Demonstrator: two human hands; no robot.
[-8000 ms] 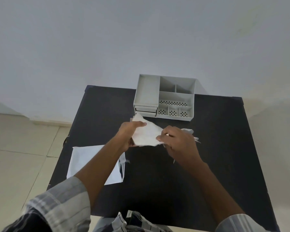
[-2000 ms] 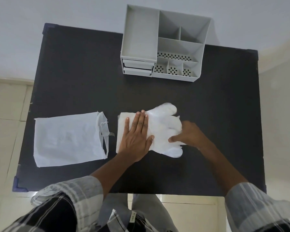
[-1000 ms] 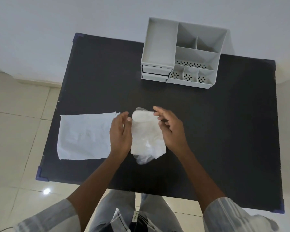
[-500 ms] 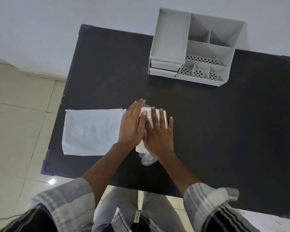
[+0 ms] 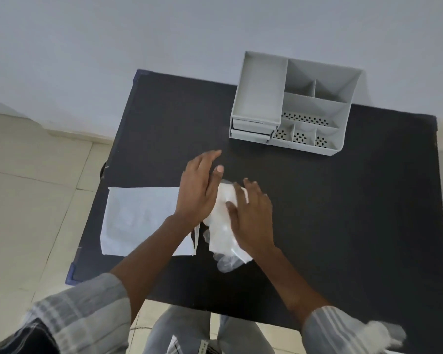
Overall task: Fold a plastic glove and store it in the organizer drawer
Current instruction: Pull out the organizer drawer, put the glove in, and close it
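Note:
A translucent white plastic glove [image 5: 221,226] lies folded into a narrow strip on the black table [image 5: 343,226]; its fingertips stick out toward me. My right hand [image 5: 251,215] lies flat on the glove's right side, pressing it down. My left hand [image 5: 200,190] hovers at the glove's left edge, fingers straight and together, tilted up off the table. The grey organizer [image 5: 292,108] stands at the table's far edge, with two shut drawers [image 5: 251,130] stacked at its front left.
A flat white plastic bag [image 5: 141,215] lies on the table left of the glove, partly under my left forearm. The table's left edge drops to a tiled floor. A pale wall stands right behind the organizer.
Half a second ago both hands pressed flat on the glove, side by side. Now my left hand has lifted and shifted left and forward; my right hand still presses the glove.

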